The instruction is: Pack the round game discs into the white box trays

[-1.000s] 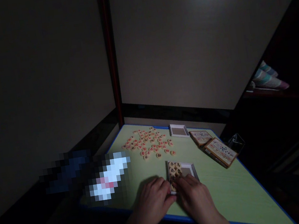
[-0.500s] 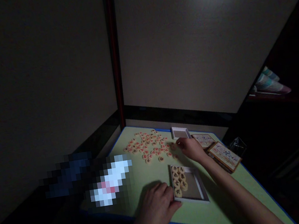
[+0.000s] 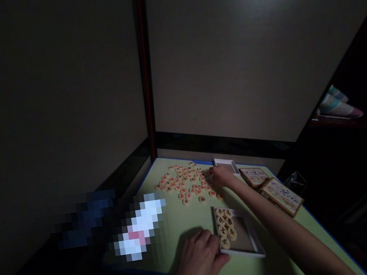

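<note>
A shallow open box [image 3: 244,253] lies near the front of the table. Black-marked Chinese chess pieces [image 3: 223,231] fill its left part in two columns, and bare bottom shows on the right. My left hand [image 3: 201,256] closes on the box's near left corner, its thumb along the front wall and its fingers curled by the left one. Farther back, many loose round chess pieces [image 3: 187,184] with red or black characters are scattered on the tabletop. At their right edge is my right hand [image 3: 222,176], fingers bent down and together; whatever is under the fingertips is hidden.
The table [image 3: 170,236] has a green top and blue edge. A second shallow tray [image 3: 226,166] stands at the back. Two printed box lids [image 3: 282,195] lie at the right, beside a clear container [image 3: 295,182]. Walls rise behind; a blurred bright patch [image 3: 140,226] covers the left side.
My right hand has moved slightly left and back, in among the pieces at the right edge of the scatter. My left hand stays at the box. The whole view has shifted slightly.
</note>
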`<state>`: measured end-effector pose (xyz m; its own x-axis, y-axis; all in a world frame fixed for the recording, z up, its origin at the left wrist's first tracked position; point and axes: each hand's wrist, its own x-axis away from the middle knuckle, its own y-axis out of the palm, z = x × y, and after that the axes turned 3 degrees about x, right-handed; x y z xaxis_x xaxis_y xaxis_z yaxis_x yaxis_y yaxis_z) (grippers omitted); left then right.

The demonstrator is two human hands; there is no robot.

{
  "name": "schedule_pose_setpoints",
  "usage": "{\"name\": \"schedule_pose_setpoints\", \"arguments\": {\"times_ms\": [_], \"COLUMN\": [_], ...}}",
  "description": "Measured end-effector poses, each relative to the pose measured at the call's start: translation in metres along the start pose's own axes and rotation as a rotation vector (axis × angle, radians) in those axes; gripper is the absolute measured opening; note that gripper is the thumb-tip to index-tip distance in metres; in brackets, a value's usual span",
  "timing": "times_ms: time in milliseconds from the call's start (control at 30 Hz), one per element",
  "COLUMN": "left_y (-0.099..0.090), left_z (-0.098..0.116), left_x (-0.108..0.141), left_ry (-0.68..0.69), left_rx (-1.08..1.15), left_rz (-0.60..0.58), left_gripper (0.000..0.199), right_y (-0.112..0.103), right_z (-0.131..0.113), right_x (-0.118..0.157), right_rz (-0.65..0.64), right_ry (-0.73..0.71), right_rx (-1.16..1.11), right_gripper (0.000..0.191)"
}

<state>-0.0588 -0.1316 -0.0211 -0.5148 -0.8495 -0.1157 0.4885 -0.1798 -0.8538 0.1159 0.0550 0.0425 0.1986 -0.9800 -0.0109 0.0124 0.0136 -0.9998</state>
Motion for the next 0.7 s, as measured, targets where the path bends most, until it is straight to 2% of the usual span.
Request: {"name": "schedule_pose_setpoints", "arguments": {"times_ms": [100,167,233,300,367,467,533,700], "left_y": [0.0,0.001,0.001,0.0,-0.003,-0.009,-0.012,-0.018], "left_z": [0.0,-0.001,-0.001,0.001,0.004,0.009,0.012,0.015], "left_x": [-0.001,-0.001,-0.003,-0.006,-0.009,-0.016,-0.022,-0.035], "left_ry": [-0.006,-0.006,-0.009,-0.019,-0.025,-0.019,-0.015,0.015], "left_rx": [-0.003,-0.012,-0.033,-0.062,-0.092,-0.138,-0.16,-0.187], "left_rz": [-0.001,0.006,-0.002,-0.032,-0.063,-0.078,-0.083,-0.099], "left_gripper": [0.017,0.018,0.018,0.019,0.02,0.022,0.024,0.027], "right_y": [-0.011,-0.02,-0.027,-0.032,-0.033,-0.028,-0.019,0.009], "right_z": [0.004,0.008,0.013,0.017,0.019,0.016,0.012,0.007], "right_x": [0.01,0.027,0.054,0.088,0.123,0.167,0.183,0.187], "right_rz": [0.016,0.022,0.024,0.019,0.018,-0.023,-0.03,0.051], "right_ry": [-0.062,-0.112,-0.166,-0.237,-0.295,-0.252,-0.212,-0.094], "right_rx": [-0.044,-0.086,-0.153,-0.336,-0.464,-0.535,-0.49,-0.25], "right_gripper": [0.032,0.032,0.037,0.041,0.035,0.022,0.015,0.014]}}
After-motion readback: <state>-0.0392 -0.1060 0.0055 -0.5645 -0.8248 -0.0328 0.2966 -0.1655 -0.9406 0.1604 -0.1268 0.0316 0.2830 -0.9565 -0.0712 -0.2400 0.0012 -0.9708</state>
